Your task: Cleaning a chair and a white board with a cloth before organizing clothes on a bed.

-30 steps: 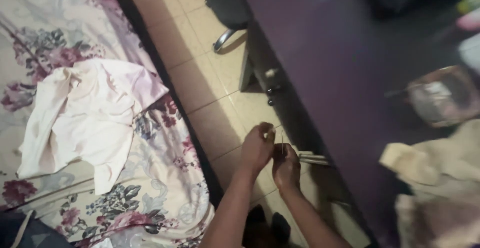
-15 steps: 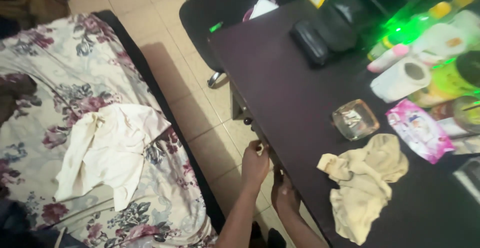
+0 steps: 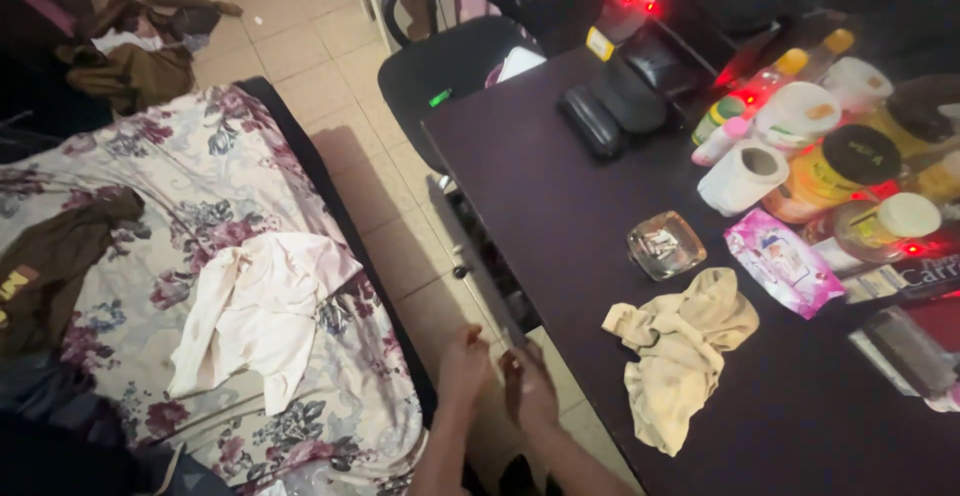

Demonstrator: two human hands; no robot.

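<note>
Dark surface (image 3: 600,226) beside a floral bed (image 3: 200,186), tiled floor btwn. Drawer (image 3: 490,261) under the surface's edge stands open; contents too dim to tell. Left hand (image 3: 463,361) & right hand (image 3: 528,388) sit together just below it, fingers curled; can't tell what they hold. On the surface: glass ashtray (image 3: 666,245), cream cloth (image 3: 680,351), jars w/ lids (image 3: 835,171).

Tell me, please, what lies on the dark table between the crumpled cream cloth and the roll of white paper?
In the head view, a square clear glass dish sits on the dark table between the cream cloth and the paper roll.
</note>
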